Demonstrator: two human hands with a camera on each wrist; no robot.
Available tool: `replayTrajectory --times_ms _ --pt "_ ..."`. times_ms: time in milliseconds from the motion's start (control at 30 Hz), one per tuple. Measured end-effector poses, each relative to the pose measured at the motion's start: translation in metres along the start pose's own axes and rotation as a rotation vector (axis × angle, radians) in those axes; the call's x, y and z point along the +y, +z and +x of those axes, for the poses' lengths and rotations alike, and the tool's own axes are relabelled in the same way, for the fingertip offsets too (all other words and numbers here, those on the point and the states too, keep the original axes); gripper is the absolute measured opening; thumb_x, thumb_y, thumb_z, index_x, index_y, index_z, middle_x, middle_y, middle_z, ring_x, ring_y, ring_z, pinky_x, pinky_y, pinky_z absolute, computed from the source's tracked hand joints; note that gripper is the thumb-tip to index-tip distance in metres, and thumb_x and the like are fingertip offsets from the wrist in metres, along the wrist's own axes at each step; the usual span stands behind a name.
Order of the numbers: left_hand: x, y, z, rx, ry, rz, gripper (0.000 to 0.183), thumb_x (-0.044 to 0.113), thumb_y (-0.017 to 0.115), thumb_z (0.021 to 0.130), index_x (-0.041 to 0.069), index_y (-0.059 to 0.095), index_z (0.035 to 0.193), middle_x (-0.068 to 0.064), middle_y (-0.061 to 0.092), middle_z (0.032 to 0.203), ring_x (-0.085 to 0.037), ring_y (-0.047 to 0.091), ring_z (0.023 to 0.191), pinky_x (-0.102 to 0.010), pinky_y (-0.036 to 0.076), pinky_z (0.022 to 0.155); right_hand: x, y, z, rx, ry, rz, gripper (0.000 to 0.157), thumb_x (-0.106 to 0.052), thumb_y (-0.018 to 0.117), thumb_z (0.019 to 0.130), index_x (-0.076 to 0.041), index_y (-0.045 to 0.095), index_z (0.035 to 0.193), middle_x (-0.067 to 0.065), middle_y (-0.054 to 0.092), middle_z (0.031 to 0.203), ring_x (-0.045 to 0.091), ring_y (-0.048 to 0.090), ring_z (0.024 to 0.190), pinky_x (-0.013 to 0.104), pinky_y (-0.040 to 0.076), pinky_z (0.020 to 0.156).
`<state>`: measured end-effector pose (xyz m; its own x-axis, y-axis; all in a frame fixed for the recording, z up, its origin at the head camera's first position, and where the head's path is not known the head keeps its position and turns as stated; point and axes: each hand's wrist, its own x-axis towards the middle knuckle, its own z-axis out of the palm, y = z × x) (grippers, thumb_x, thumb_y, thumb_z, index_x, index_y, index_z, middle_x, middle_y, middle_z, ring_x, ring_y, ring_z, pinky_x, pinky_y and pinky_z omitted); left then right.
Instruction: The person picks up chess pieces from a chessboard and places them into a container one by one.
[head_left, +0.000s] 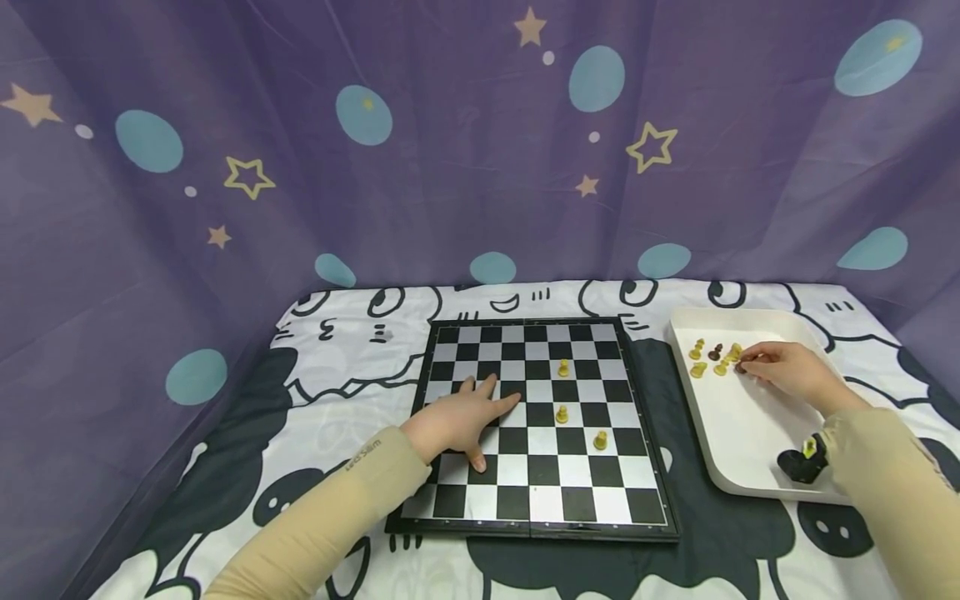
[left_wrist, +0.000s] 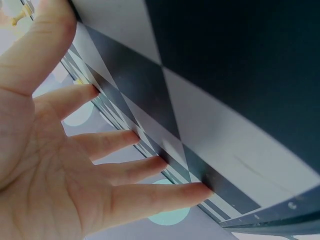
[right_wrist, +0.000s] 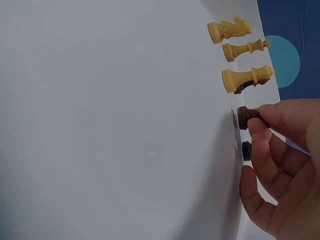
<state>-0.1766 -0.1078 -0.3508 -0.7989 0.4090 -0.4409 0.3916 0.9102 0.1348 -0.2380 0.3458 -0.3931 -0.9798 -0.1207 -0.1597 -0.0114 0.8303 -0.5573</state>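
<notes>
A beige left sleeve [head_left: 322, 525] lies nearest, at the chessboard's [head_left: 543, 504] near left; its left hand [head_left: 453, 421] reaches over that board's left half, fingers spread apart, tips on the squares. To the chessboard's right, inside the white tray [head_left: 750, 442], the right hand [head_left: 797, 373] pinches a dark piece [right_wrist: 243, 118] between thumb and finger; whether its base touches the tray I cannot tell. It is probably light, stiff plastic, smooth enough to twist if pinched off-centre. The narrow part above the flared base should give the best hold. Another dark piece [right_wrist: 246, 151] beside those fingers could tip if brushed. Three pale pieces [head_left: 562, 414] stand on the chessboard's right half.
</notes>
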Motion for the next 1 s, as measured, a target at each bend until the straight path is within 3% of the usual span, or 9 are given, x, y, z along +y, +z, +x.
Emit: replayTrajectory --times_ms 167,333,633,1000 --pt "0.000 0.000 -0.001 0.013 0.008 -0.007 0.105 0.026 0.086 0.061 0.027 0.030 0.150 -0.013 0.013 0.159 -0.042 0.015 0.143 -0.055 0.039 0.100 0.000 0.002 0.002 0.009 -0.008 -0.049 0.039 -0.019 0.057 0.091 0.011 0.058 0.115 0.029 0.062 0.107 0.014 0.053 0.075 0.024 0.043 0.063" --pt "0.001 0.000 -0.002 0.014 0.001 -0.015 0.105 0.026 0.086 0.061 0.027 0.031 0.150 -0.014 0.015 0.158 -0.042 0.016 0.143 -0.059 0.037 0.100 0.000 0.003 0.003 0.016 -0.007 -0.063 0.038 -0.018 0.058 0.090 0.012 0.058 0.114 0.031 0.061 0.108 0.017 0.055 0.077 0.025 0.043 0.063" --pt "0.001 0.001 0.000 -0.003 -0.012 0.004 0.106 0.029 0.086 0.060 0.029 0.029 0.150 -0.012 0.014 0.159 -0.041 0.015 0.143 -0.056 0.038 0.101 0.001 0.003 -0.001 0.006 -0.015 -0.064 0.037 -0.017 0.060 0.088 0.010 0.059 0.113 0.025 0.062 0.099 0.019 0.053 0.078 0.026 0.043 0.064" --pt "0.001 0.001 -0.001 0.000 -0.015 -0.008 0.106 0.027 0.086 0.061 0.029 0.029 0.150 -0.012 0.014 0.159 -0.041 0.014 0.144 -0.058 0.038 0.101 -0.006 -0.008 -0.007 0.062 -0.064 -0.101 0.035 -0.020 0.063 0.088 0.006 0.062 0.111 0.014 0.065 0.086 0.020 0.055 0.078 0.028 0.037 0.066"
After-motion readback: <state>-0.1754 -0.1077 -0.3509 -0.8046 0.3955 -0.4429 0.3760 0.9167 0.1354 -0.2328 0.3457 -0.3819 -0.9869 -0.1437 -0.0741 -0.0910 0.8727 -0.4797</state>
